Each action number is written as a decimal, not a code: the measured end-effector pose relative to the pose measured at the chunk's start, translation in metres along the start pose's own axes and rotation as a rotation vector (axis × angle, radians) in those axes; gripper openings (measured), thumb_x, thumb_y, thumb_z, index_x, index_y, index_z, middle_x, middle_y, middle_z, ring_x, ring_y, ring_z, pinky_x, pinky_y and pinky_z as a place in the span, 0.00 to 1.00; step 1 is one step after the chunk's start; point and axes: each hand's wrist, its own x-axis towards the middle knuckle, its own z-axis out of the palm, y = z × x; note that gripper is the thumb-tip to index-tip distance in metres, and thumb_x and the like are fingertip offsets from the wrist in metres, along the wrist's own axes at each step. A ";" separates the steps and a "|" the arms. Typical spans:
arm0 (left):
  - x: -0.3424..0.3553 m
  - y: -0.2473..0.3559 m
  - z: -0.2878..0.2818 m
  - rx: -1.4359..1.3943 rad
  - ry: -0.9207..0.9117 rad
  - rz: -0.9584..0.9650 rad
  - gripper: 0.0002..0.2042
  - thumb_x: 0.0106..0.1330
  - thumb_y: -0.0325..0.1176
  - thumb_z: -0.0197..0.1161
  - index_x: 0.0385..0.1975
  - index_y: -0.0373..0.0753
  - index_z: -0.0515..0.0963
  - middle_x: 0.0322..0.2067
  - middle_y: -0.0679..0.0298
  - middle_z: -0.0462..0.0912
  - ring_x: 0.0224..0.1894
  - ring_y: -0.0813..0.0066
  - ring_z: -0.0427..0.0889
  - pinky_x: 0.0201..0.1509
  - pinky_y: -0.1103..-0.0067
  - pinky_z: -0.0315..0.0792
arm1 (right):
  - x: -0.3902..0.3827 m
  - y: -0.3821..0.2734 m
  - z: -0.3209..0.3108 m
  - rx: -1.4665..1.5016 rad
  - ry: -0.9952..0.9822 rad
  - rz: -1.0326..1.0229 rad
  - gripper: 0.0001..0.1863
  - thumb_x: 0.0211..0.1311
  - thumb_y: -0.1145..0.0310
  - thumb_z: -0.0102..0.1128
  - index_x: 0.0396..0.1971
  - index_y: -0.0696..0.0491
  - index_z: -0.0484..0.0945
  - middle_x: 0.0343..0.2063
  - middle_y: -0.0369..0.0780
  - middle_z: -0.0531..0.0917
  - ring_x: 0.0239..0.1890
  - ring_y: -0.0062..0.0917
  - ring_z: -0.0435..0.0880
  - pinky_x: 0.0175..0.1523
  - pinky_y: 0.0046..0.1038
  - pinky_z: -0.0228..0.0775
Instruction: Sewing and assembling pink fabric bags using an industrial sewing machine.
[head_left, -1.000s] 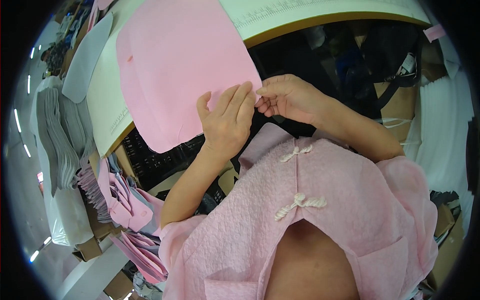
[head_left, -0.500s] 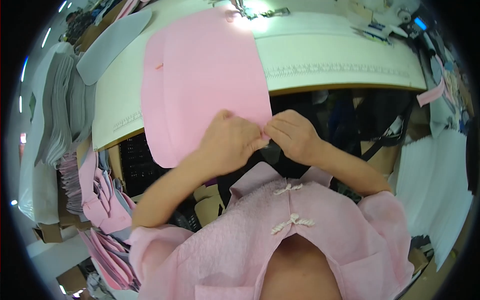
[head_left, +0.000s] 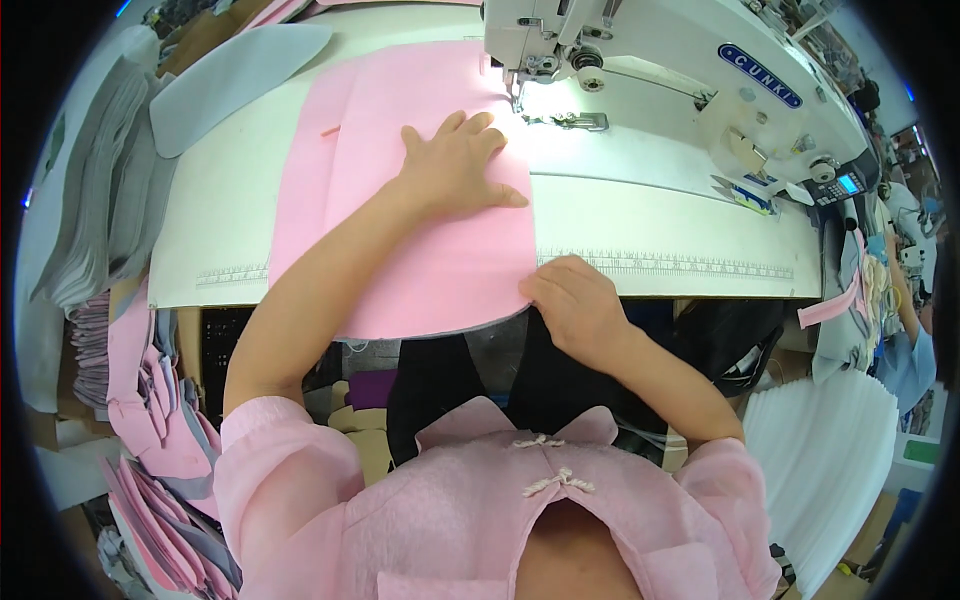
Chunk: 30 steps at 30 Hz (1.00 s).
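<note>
A large pink fabric panel [head_left: 430, 270] with rounded corners lies on the sewing table, its near edge hanging slightly over the table's front and showing a thin grey underside. My left hand [head_left: 455, 165] rests flat on the panel with fingers spread, just short of the presser foot. My right hand [head_left: 575, 305] pinches the panel's near right corner at the table edge. The sewing machine [head_left: 640, 50] stands at the far side, its lit needle area [head_left: 515, 100] over the panel's right edge. A small orange mark [head_left: 330, 131] shows on the panel's left part.
Snips [head_left: 745, 195] lie by the machine's base, near a small control screen [head_left: 848, 184]. A grey cut piece [head_left: 235, 85] sits at the table's far left, beside stacked grey pieces [head_left: 105, 180]. Pink and grey pieces [head_left: 165, 510] are heaped lower left; white sheets [head_left: 820, 470] stand right.
My left hand has left the near corner and moved forward, opening flat on the panel. My right hand still pinches the corner. The view has tilted up, showing more of the machine.
</note>
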 end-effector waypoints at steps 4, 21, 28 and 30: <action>0.033 -0.019 0.004 -0.020 0.009 -0.077 0.25 0.52 0.49 0.56 0.49 0.46 0.68 0.59 0.64 0.56 0.62 0.66 0.53 0.52 0.45 0.49 | 0.016 0.031 0.002 0.067 -0.098 0.116 0.08 0.42 0.80 0.54 0.27 0.57 0.74 0.22 0.41 0.76 0.26 0.35 0.74 0.31 0.31 0.68; 0.150 -0.114 0.011 -0.283 0.104 -0.034 0.19 0.49 0.51 0.59 0.43 0.62 0.74 0.49 0.74 0.72 0.55 0.62 0.65 0.48 0.39 0.45 | 0.088 0.113 0.053 -0.159 0.049 0.065 0.06 0.41 0.77 0.57 0.23 0.53 0.77 0.21 0.40 0.78 0.28 0.33 0.76 0.35 0.31 0.67; 0.109 -0.064 -0.002 -0.029 0.232 -0.129 0.22 0.54 0.50 0.54 0.48 0.50 0.70 0.53 0.63 0.65 0.57 0.61 0.61 0.54 0.45 0.51 | 0.067 0.133 0.026 -0.243 0.037 0.121 0.06 0.41 0.79 0.56 0.23 0.54 0.75 0.22 0.41 0.78 0.27 0.35 0.75 0.34 0.32 0.66; 0.067 -0.064 -0.009 -0.079 0.381 -0.100 0.17 0.60 0.47 0.49 0.45 0.48 0.72 0.52 0.63 0.66 0.58 0.62 0.60 0.57 0.54 0.53 | 0.066 0.138 0.027 -0.237 0.030 0.111 0.06 0.41 0.79 0.56 0.23 0.55 0.75 0.23 0.41 0.78 0.28 0.35 0.75 0.35 0.32 0.66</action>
